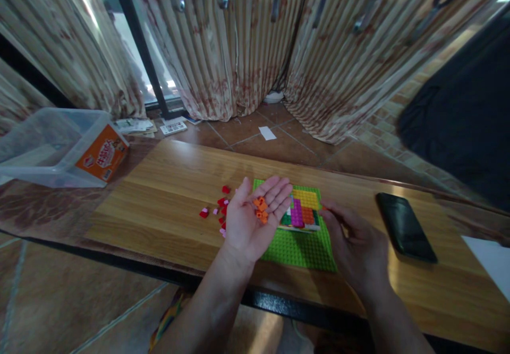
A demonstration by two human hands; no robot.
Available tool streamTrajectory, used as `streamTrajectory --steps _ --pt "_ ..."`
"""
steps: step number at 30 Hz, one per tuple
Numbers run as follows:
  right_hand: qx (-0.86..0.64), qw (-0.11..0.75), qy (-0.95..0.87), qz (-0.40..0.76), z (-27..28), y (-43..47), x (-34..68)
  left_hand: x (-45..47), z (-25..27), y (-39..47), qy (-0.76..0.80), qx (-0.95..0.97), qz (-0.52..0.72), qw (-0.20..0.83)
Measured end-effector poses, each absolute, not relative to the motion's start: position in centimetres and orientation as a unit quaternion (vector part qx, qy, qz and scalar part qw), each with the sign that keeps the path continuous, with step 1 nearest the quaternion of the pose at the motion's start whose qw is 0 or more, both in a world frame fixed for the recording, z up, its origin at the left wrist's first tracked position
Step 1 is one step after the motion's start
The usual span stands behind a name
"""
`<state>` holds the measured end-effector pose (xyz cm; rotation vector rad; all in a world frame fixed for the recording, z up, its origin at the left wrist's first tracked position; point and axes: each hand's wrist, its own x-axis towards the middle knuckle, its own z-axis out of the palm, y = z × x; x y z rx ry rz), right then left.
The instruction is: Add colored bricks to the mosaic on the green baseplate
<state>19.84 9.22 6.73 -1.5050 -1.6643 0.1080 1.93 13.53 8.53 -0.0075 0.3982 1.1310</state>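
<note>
Left hand (255,216) palm up, fingers apart, small orange plastic bricks (261,209) resting loose in the palm above the green studded baseplate (298,245) near the wooden surface's (159,200) front edge. Right hand (354,242) fingertips touch the multicoloured brick block (302,210) on the baseplate; its grip unclear. Loose red and pink bricks (219,210) left of the baseplate.

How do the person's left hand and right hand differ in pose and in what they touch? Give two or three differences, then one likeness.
The left hand lies palm up and open, while the right hand is turned palm down with fingers curled. The left hand carries loose orange bricks on its palm; the right hand's fingertips touch the edge of the brick build on the green baseplate. Both hands are bare and hover over the wooden table.
</note>
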Motion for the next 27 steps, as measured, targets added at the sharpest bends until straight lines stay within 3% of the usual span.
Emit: streamTrajectory --steps 6,13,27 --pt "-0.605 0.390 -0.693 0.021 6.6 8.6 20.1 1.9 8.6 13.6 0.199 -0.004 0.534 0.822" --pt "-0.594 0.421 -0.681 0.082 4.7 8.3 20.0 1.8 8.7 13.8 0.199 -0.002 0.532 0.823" --pt "-0.612 0.550 -0.447 0.351 1.8 8.0 18.6 1.3 8.9 13.9 0.197 -0.009 0.541 0.818"
